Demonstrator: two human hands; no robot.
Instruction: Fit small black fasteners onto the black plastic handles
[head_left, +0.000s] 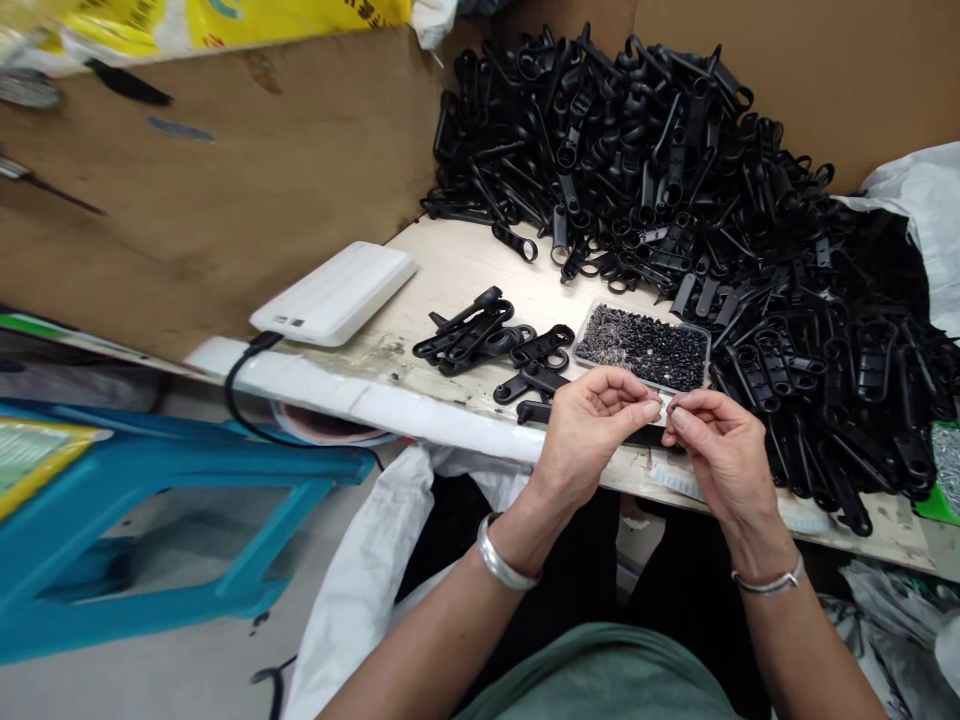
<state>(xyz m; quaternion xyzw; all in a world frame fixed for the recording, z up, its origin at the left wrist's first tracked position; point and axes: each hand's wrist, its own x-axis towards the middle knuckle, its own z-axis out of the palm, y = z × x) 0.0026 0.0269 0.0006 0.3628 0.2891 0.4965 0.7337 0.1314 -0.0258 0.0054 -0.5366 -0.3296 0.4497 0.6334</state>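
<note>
My left hand point(596, 430) and my right hand point(716, 445) face each other just over the table's front edge, fingertips almost meeting. Each pinches thumb against forefinger; a tiny dark bit shows at the right fingertips, too small to name, and what the left holds is hidden. Right behind them is a clear shallow box point(709, 352) of small black pieces point(652, 350). To the left of my left hand lie several black plastic handle-like parts point(480, 330) with ring ends. A dark part lies below my fingers, mostly covered.
A large heap of similar black parts point(622, 150) fills the back and right. At the left sits a white power bank point(337, 290) with a black cable point(232, 390). Cardboard walls point(225, 180) border the table. A blue stool point(172, 480) stands at the lower left.
</note>
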